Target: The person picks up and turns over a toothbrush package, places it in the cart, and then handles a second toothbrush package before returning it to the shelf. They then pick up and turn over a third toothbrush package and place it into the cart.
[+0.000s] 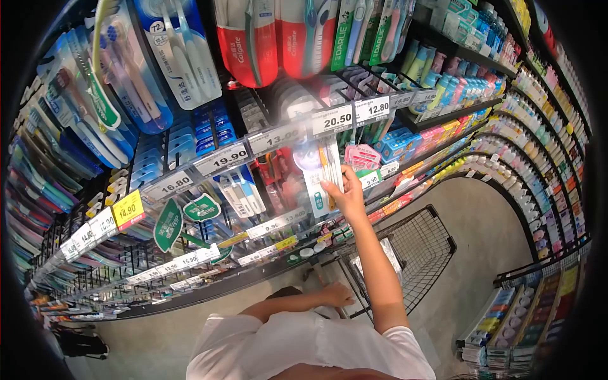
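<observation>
My right hand (347,192) is raised to the shelf and pinches a white toothbrush pack (313,180) by its right edge, thumb across the front. Orange and pale brushes show through the pack's clear window. It hangs just below the price rail (291,132), upright. Lower down, my left hand (337,295) is closed at the handle end of a black wire shopping cart (415,259); its fingers are partly hidden. A silvery flat item (380,259) lies in the cart near the handle.
Colgate toothbrush packs (247,47) hang above the price rail, with more packs at the left. Green hanging tags (168,225) stick out from the lower shelf. Curved shelves of bottles (544,145) line the right, and a low display rack (516,316) stands at lower right.
</observation>
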### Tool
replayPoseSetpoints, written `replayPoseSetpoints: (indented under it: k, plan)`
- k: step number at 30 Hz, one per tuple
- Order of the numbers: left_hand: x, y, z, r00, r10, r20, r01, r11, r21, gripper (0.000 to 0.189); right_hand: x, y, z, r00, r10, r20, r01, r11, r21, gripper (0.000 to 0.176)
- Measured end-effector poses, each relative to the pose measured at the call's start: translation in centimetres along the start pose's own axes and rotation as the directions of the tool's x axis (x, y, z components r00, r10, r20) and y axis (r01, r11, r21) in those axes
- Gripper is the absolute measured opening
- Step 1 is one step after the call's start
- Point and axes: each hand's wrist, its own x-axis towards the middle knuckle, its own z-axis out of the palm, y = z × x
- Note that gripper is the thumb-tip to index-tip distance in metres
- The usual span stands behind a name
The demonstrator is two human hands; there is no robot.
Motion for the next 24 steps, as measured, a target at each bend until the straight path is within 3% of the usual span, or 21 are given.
replayPoseSetpoints:
  k: [4, 16, 22, 24]
  plan:
    - [0.1, 0.5, -0.6, 0.997, -0.073, 0.041, 0.072, 0.997, 0.015, 0.041, 0.4, 0.2, 0.2, 0.999, 0.035, -0.012, -0.035, 0.999, -0.023, 0.027]
    - [0.7, -0.5, 0.1, 0.997, -0.063, 0.053, 0.062, 0.998, 0.025, 0.042, 1.3, 2.2, 0.6, 0.999, -0.015, -0.037, 0.016, 1.000, 0.008, 0.034]
    - [0.6, 0.3, -0.8, 0.993, -0.098, 0.068, 0.097, 0.995, 0.021, 0.039, 0.4, 1.3, 1.0, 0.989, -0.111, -0.102, 0.112, 0.994, 0.006, 0.036]
    - [0.6, 0.3, -0.8, 0.994, -0.089, 0.071, 0.088, 0.996, 0.023, 0.039, -0.1, 1.1, 0.8, 0.978, -0.160, -0.136, 0.151, 0.986, -0.071, 0.036]
